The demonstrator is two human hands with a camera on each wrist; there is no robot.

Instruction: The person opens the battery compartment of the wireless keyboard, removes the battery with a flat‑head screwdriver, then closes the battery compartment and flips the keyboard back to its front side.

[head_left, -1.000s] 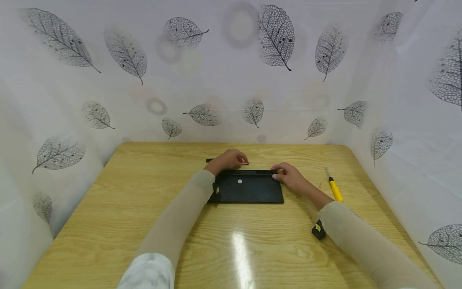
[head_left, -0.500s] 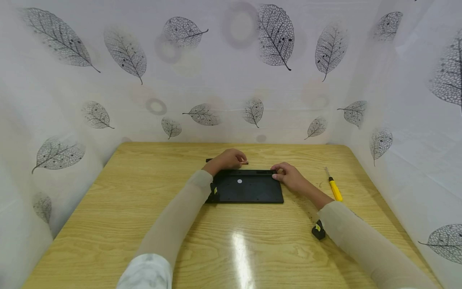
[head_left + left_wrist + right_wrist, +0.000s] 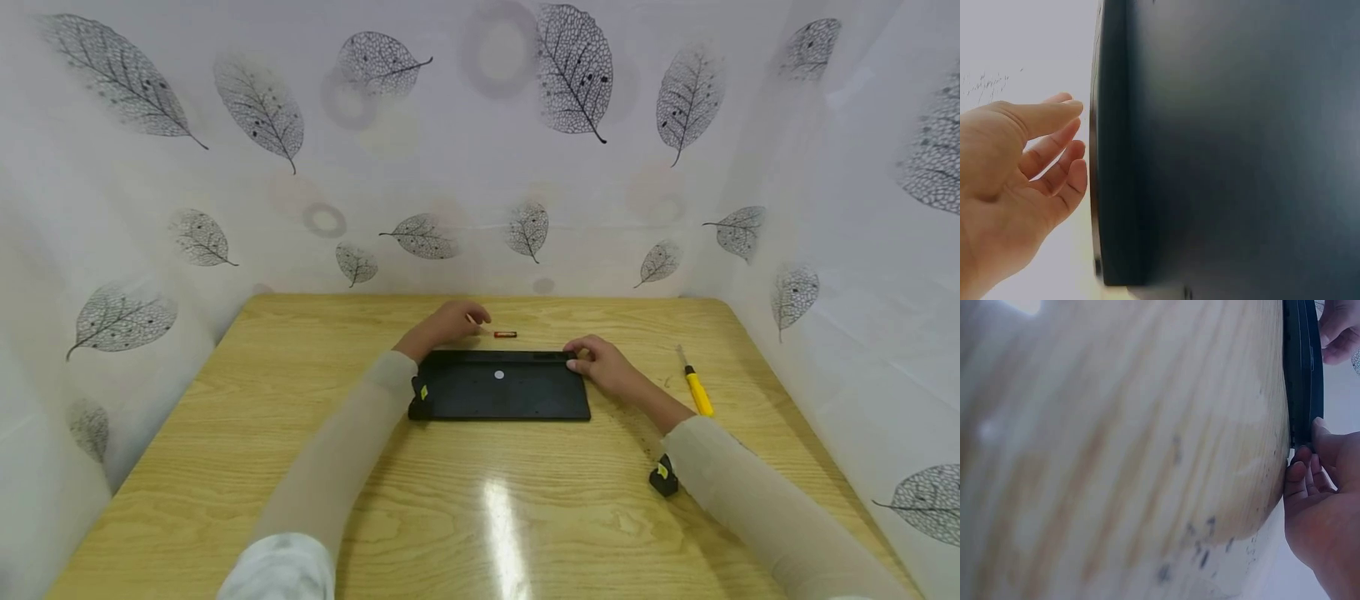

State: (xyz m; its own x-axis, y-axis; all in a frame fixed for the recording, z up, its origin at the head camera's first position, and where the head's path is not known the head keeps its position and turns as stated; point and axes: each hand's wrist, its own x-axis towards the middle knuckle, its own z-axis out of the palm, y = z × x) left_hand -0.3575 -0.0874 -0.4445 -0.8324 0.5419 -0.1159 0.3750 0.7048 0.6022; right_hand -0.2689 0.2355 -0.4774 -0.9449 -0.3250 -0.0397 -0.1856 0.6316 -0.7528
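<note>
A thin black keyboard (image 3: 525, 396) lies underside up on the table, with a small round white sticker and a raised bar along its far edge. My right hand (image 3: 606, 368) pinches its far right corner, the thumb on top and fingers below in the right wrist view. Just beyond the far edge lies a small red and black battery (image 3: 506, 334). Left of that battery hovers my left hand (image 3: 450, 323), apart from it. The left wrist view shows this hand's fingers (image 3: 1072, 187) loosely bent beside the keyboard's edge, with nothing seen between them.
A yellow-handled screwdriver (image 3: 699, 392) lies on the right side of the wooden table (image 3: 300, 400). White leaf-print cloth (image 3: 465, 167) surrounds the table at the back and sides. Some dark specks (image 3: 1204, 550) appear in the right wrist view.
My left hand has let go of the battery, which now lies on the table, and has moved left. The right hand stays at the keyboard's corner.
</note>
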